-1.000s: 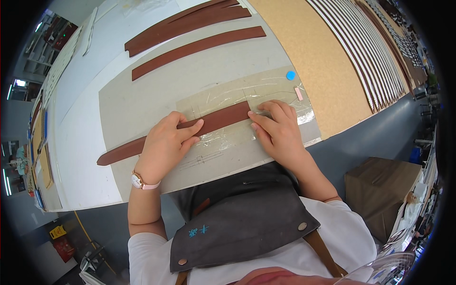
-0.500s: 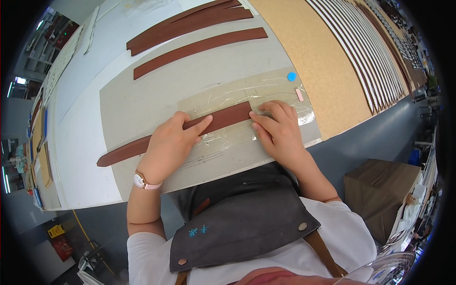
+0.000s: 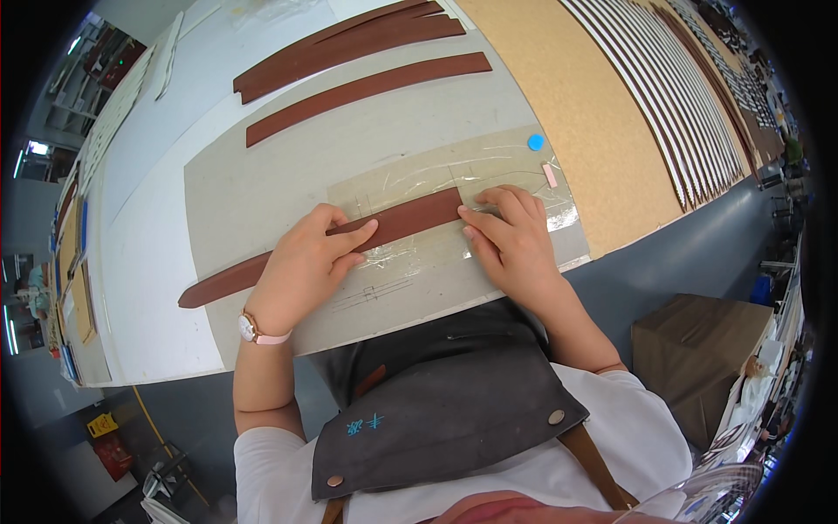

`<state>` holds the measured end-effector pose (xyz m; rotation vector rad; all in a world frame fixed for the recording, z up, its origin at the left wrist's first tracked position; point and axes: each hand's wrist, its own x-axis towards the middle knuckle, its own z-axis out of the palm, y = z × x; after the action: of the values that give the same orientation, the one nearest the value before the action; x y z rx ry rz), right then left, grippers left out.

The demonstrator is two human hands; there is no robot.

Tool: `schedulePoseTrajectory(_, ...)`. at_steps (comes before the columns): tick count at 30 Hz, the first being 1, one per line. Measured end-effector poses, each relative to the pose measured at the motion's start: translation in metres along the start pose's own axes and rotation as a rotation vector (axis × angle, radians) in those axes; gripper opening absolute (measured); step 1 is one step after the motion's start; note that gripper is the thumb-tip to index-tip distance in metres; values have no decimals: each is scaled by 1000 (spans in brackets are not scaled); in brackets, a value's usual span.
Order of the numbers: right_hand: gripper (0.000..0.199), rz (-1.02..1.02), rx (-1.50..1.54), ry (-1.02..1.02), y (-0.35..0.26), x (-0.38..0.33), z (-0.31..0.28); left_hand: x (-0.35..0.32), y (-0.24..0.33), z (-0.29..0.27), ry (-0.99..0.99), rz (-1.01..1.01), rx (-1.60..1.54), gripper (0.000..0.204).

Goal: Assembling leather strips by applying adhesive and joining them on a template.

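A long reddish-brown strip that looks like leather (image 3: 415,218) lies slantwise on a grey mat (image 3: 253,188), its rounded end at the left and its square-cut end at the right. My left hand (image 3: 301,262) straddles the strip near its middle, index finger pressed on top and other fingers bent over the far edge. At the square end, the index fingertip of my right hand (image 3: 515,236) touches the corner. The right thumb rests apart from it, near the mat, and the other fingers are curled. Beneath the strip's right part is a clear film sheet (image 3: 397,188) with drawn lines.
Another brown strip (image 3: 367,94) and a stack of wider brown pieces (image 3: 349,48) lie farther back. A blue disc (image 3: 536,142) and a pink tab (image 3: 549,175) sit right of the film. Rows of dark and white strips (image 3: 663,96) cover the tan board (image 3: 559,105).
My left hand has slid slightly left along the strip, its index finger now farther from the square end. The right hand and the strip look nearly unmoved.
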<state>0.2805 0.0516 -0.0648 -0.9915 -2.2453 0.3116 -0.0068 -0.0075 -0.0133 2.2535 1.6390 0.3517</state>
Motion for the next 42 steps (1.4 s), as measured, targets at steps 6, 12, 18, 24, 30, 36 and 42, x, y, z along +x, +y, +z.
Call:
schedulePoseTrajectory(6, 22, 9, 7, -6, 0, 0, 0, -2, 2, -5, 5, -33, 37, 37)
schedulePoseTrajectory(12, 22, 5, 19, 3, 1, -1, 0, -3, 3, -5, -3, -44, 64, 35)
schedulePoseTrajectory(18, 29, 9, 38, -6, 2, -1, -1, -4, 2, -4, 0, -45, 77, 35)
schedulePoseTrajectory(24, 37, 9, 44, 4, 3, -1, -1, -3, 1, -4, -4, -47, 77, 37)
schedulePoseTrajectory(30, 35, 44, -81, 87, 32, 14, -33, -3, 0, -3, -4, -49, 68, 36)
schedulePoseTrajectory(36, 24, 288, -430, -110, 75, 46, -45, -5, -2, -2, -1, -52, 41, 35)
schedulePoseTrajectory(42, 29, 296, -414, -105, 89, 53, -37, -6, -6, -2, 13, -33, 23, 36)
